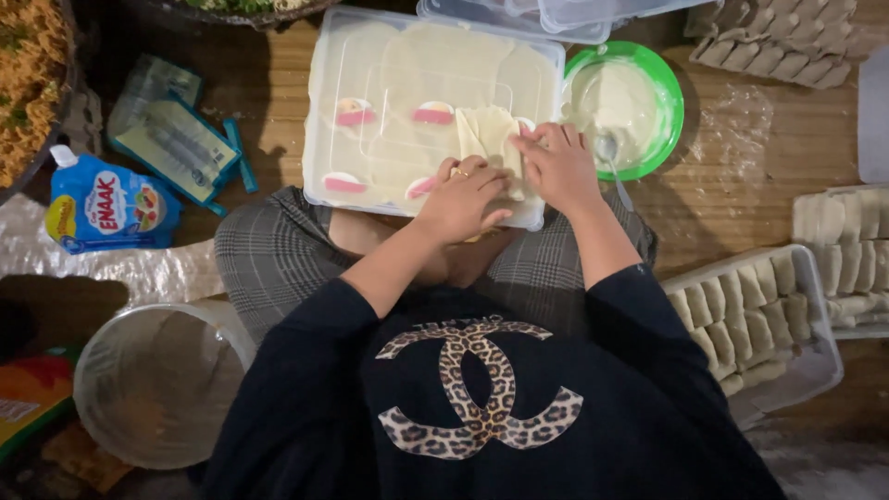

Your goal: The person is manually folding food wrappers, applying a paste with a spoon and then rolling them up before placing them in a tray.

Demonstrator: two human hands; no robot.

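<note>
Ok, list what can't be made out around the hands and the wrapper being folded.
Head view only:
- Filling inside the wrapper: hidden by its folded flaps and both hands.
- Left hand fingertips: curled under, grip unseen.
- Right hand palm side: hidden, contact unclear.
- Spoon handle: partly behind the right hand.
- Bowl contents: pale, kind unclear.
- Noodle tray: cut off by the left edge.

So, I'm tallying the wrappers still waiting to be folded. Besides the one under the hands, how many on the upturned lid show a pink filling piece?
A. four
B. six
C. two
A: four pink filling pieces show on the wrappers laid over the clear lid, apart from the wrapper both hands are folding.
</note>
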